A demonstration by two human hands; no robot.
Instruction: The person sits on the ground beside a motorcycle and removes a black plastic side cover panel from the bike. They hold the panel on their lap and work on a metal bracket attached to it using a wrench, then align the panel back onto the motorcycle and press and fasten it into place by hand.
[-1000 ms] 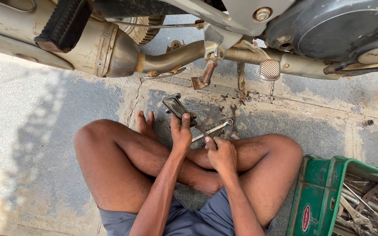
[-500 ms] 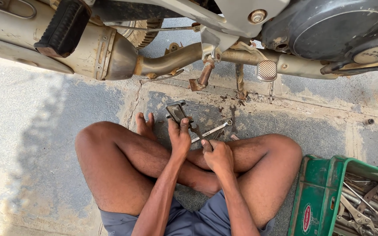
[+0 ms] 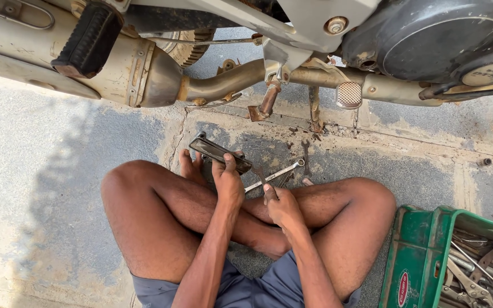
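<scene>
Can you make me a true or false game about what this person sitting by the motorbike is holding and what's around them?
1. The left hand holds a dark metal part. True.
2. The right hand is empty. False: it grips a tool beside a silver wrench.
3. The toolbox is red. False: it is green.
4. The person sits cross-legged on the ground. True.
5. The toolbox is empty. False: tools lie inside.

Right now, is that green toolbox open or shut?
Open. The green toolbox has its lid swung aside, and the wrenches piled inside it show.
</scene>
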